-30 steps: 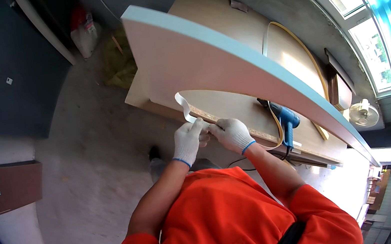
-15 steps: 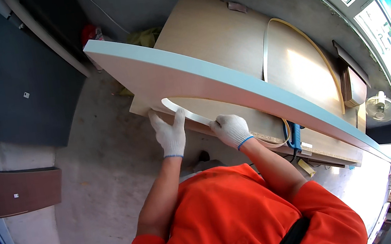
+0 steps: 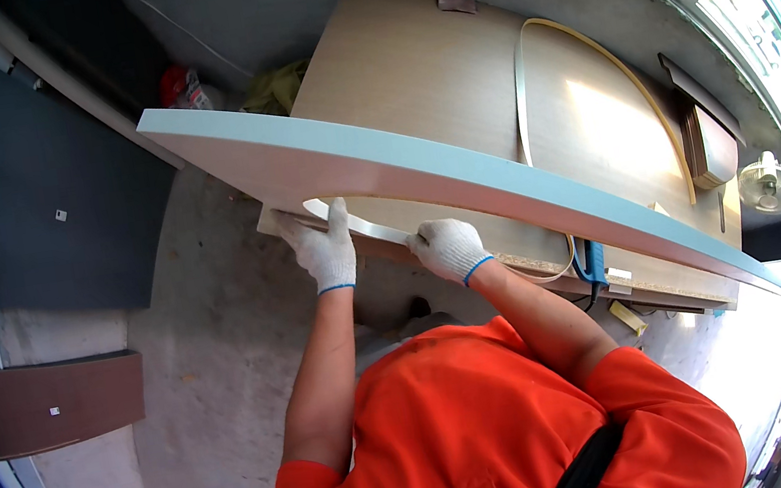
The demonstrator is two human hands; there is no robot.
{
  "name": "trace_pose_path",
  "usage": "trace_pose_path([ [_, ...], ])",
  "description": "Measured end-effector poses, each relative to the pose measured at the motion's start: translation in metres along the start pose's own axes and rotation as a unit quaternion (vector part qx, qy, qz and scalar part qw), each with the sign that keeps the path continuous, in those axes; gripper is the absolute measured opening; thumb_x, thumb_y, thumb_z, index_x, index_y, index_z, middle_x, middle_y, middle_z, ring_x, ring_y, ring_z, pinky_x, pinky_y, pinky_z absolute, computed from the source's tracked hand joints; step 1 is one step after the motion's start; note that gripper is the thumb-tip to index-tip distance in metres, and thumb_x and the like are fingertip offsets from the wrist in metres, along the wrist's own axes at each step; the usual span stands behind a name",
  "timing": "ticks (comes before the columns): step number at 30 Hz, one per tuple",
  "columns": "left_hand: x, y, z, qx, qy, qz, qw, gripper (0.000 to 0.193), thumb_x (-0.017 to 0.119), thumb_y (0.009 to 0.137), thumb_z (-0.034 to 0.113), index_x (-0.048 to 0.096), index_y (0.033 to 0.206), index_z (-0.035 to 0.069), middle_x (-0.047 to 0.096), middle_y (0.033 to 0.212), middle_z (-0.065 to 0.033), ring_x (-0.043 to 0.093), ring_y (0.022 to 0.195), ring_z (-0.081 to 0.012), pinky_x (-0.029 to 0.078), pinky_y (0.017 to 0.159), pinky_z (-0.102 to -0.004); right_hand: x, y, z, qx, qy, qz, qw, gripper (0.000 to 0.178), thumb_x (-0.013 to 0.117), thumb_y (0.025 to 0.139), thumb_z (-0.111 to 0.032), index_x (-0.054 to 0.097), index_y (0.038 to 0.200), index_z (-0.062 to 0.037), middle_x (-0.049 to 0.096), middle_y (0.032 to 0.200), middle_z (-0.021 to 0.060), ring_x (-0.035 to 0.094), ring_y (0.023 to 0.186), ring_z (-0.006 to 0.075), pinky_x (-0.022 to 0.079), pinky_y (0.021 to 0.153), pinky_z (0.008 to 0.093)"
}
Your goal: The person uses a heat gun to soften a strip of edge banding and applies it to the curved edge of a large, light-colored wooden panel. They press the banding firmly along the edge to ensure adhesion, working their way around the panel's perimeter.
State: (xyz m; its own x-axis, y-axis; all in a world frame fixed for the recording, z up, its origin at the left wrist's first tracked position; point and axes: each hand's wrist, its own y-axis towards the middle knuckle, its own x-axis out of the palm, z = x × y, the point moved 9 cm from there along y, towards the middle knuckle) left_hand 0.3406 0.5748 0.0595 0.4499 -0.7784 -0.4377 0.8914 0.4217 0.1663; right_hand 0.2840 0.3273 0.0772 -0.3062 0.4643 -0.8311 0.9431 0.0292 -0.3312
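Note:
A long pale board [image 3: 225,148] with a light-blue edge slants across the view, over the worktable [image 3: 401,40]. In front of it, a thin white edging strip [image 3: 363,228] curves along and loops back toward the right. My right hand [image 3: 452,247], in a white knit glove, is closed on this strip with fingers and thumb pinched together. My left hand [image 3: 323,252], gloved alike, is at the strip's free end. Its thumb lies over the strip, and its fingers stretch apart from the thumb toward the table corner; their tips are partly hidden.
A blue-handled tool [image 3: 594,264] hangs by the table's front edge. A yellowish strip [image 3: 632,71] arches over the tabletop. Stacked boxes [image 3: 711,145] and a small fan [image 3: 768,186] stand at the right. Dark panels [image 3: 50,194] lean on the left wall.
The view has shifted a little, so the board's left end appears farther left and lower. Both hands have moved slightly left in view, with the right hand still on the strip.

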Motion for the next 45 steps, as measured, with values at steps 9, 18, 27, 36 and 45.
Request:
trace_pose_path([
  [9,0.012,-0.008,0.010,0.031,0.019,-0.077,0.996,0.140,0.103,0.062,0.037,0.020,0.167,-0.007,0.034,0.167,-0.0334,0.040,0.153,-0.0467,0.037,0.126,-0.0521,0.020,0.003,0.014,0.026,0.063,-0.015,0.998,0.051,0.057,0.104,-0.050,0.079,0.098,-0.0039,0.076,0.101,0.0266,0.072,0.100,0.0467,0.056,0.091,0.0538],
  [18,-0.029,0.024,0.057,0.063,-0.052,-0.016,0.997,0.123,0.098,0.073,0.024,0.024,0.167,-0.004,0.048,0.160,-0.0289,0.049,0.150,-0.0402,0.045,0.121,-0.0482,0.024,0.003,0.019,0.042,0.062,-0.004,0.997,0.052,0.056,0.104,-0.052,0.079,0.097,-0.0052,0.077,0.100,0.0253,0.073,0.100,0.0466,0.057,0.092,0.0543],
  [27,0.014,-0.011,-0.007,0.002,0.036,-0.076,0.996,0.144,0.101,0.067,0.035,0.009,0.170,-0.006,0.029,0.170,-0.0334,0.034,0.158,-0.0458,0.034,0.129,-0.0509,0.027,0.005,0.014,0.062,0.048,-0.026,0.997,0.052,0.057,0.105,-0.051,0.081,0.100,-0.0049,0.077,0.102,0.0249,0.073,0.101,0.0455,0.057,0.092,0.0528],
  [36,-0.007,0.004,0.027,0.100,0.089,-0.038,0.990,0.134,0.100,0.063,0.037,0.024,0.165,-0.007,0.038,0.163,-0.0349,0.037,0.152,-0.0513,0.032,0.125,-0.0610,0.034,0.019,0.017,0.081,0.019,-0.042,0.996,0.056,0.057,0.104,-0.054,0.082,0.103,-0.0045,0.078,0.106,0.0251,0.074,0.106,0.0447,0.057,0.097,0.0519],
  [45,-0.041,0.030,0.053,0.119,-0.066,0.011,0.991,0.117,0.095,0.073,0.029,0.029,0.164,-0.004,0.056,0.147,-0.0305,0.060,0.133,-0.0478,0.050,0.113,-0.0545,0.029,0.024,0.007,0.119,0.009,-0.081,0.990,0.062,0.056,0.104,-0.058,0.083,0.103,-0.0024,0.079,0.106,0.0261,0.074,0.106,0.0446,0.057,0.098,0.0518],
])
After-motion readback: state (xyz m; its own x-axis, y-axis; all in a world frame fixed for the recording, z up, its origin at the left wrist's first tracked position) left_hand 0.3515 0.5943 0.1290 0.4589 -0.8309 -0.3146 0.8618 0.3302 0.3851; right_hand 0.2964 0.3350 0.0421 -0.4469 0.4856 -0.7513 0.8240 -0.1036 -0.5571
